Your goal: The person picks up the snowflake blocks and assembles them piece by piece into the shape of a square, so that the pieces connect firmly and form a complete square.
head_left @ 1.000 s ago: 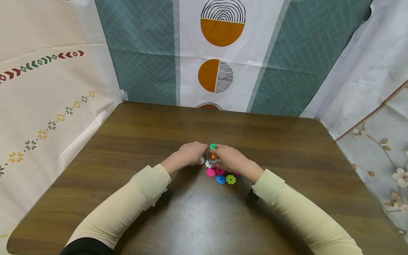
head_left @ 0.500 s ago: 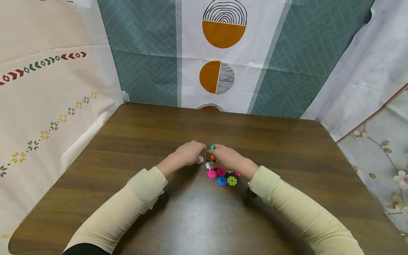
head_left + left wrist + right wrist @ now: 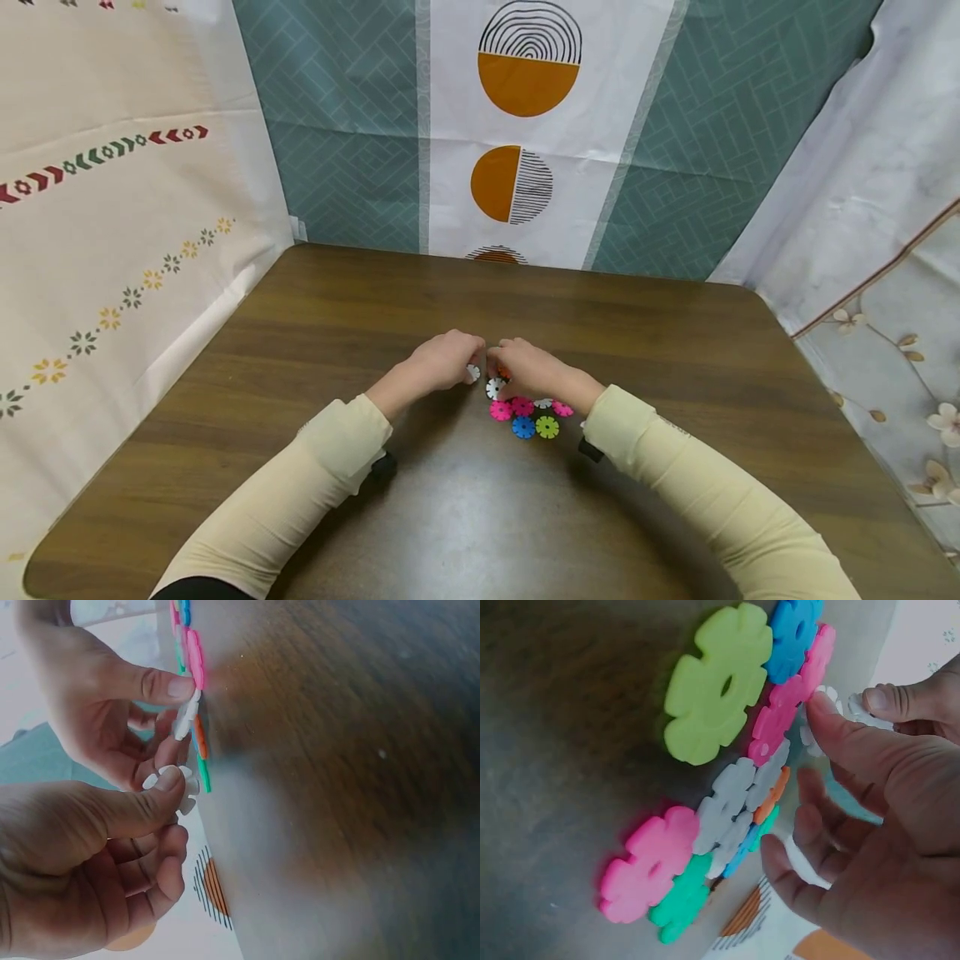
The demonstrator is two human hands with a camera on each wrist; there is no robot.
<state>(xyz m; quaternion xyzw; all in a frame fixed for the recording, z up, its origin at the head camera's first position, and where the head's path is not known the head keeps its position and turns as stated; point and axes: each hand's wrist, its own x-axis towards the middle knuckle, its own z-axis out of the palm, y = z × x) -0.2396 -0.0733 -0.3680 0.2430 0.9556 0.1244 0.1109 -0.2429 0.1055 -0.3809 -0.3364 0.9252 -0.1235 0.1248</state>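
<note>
My left hand [image 3: 446, 360] pinches a white notched plastic disc, a snowflake-style linking piece [image 3: 187, 784], between thumb and fingers. Close beside it, my right hand [image 3: 531, 368] has its thumb and a finger on another white disc [image 3: 493, 388], which is tilted in the left wrist view [image 3: 182, 716]. Both discs stand almost edge to edge. Around my right hand lie pink [image 3: 501, 410], blue [image 3: 523, 427] and lime [image 3: 547, 427] discs. Orange [image 3: 772, 795] and green [image 3: 681, 900] ones show past its fingers in the right wrist view.
All the discs lie on a brown wooden table [image 3: 465, 517], gathered near its middle. A patterned cloth [image 3: 345, 183] hangs behind the table's far edge, with pale cloths at the left [image 3: 135, 333] and right [image 3: 885, 350].
The head view has shifted slightly. The green disc at the far side has become hidden behind my right hand. Both hands stay close together, each at its white disc.
</note>
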